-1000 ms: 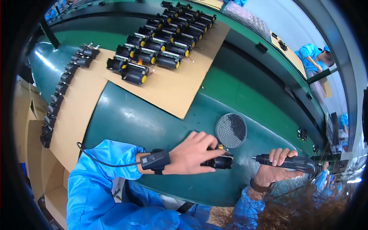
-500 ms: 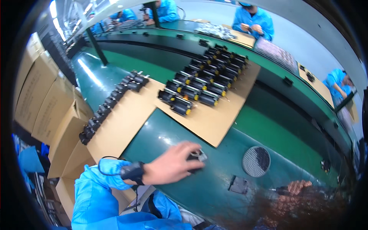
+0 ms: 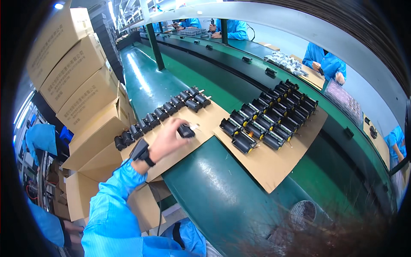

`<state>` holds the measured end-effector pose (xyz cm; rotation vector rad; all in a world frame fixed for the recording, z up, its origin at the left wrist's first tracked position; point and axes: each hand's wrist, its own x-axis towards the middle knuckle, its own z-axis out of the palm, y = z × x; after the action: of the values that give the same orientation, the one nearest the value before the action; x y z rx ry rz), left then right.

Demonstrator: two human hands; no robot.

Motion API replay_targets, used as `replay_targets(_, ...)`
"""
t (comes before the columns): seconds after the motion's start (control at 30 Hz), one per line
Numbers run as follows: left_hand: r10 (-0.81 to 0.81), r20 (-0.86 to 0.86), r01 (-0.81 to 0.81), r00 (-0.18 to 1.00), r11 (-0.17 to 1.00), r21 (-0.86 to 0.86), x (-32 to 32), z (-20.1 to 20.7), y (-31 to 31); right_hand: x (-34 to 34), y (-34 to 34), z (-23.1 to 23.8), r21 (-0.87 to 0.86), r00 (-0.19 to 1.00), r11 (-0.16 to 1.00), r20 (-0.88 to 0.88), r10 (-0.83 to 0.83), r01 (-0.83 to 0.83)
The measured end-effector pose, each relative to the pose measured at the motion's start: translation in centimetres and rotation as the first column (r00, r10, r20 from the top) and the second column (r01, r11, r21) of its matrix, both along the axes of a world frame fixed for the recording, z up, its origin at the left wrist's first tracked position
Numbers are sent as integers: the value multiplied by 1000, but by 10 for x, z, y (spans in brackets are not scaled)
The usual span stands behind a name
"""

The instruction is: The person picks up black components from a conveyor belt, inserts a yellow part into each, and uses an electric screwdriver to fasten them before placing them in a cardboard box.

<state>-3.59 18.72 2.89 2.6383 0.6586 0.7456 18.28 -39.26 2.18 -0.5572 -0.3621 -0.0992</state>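
Note:
My left hand [image 3: 166, 142] reaches over the left cardboard sheet [image 3: 165, 147], its fingers closed round a small black housing with a pale piece at its end [image 3: 186, 131]. Just beyond it runs a slanting row of similar black housings [image 3: 152, 120], doubled at its far end. To the right, several rows of black housings with yellow end caps [image 3: 270, 115] stand on a second cardboard sheet [image 3: 266, 173]. My right hand does not show; dark blurred strands cover the lower right.
The green bench [image 3: 214, 184] extends under the cardboard. A round textured disc [image 3: 303, 213] lies at the lower right, partly covered. Cardboard boxes [image 3: 81, 81] are stacked at the left, an opened one nearest. Across the green belt, a person in blue [image 3: 327, 62] works.
My left hand has moved from above the green bench to the left cardboard sheet, carrying a black housing. The whole view has swung left, shifting the benches rightward in it.

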Motion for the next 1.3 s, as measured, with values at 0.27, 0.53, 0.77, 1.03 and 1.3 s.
replay_targets(0.27,255,-49,-240,966,949,207,30,-54,84,3,19,-2,-24,1000,1000,21,21,-21)
replay_targets(0.53,399,-108,-362,911,897,254,57,-52,104,2,21,-3,-32,999,999,41,21,-20)
replay_targets(0.77,391,-92,-350,916,890,293,61,-54,108,-1,18,-4,-38,998,999,58,2,1)
replay_targets(1.03,-248,289,186,925,956,226,109,11,-22,-3,17,-3,-35,995,999,100,-25,29)
replay_targets(1.3,-493,-117,491,862,757,432,187,33,-125,3,-44,-29,-92,995,992,64,-83,89)
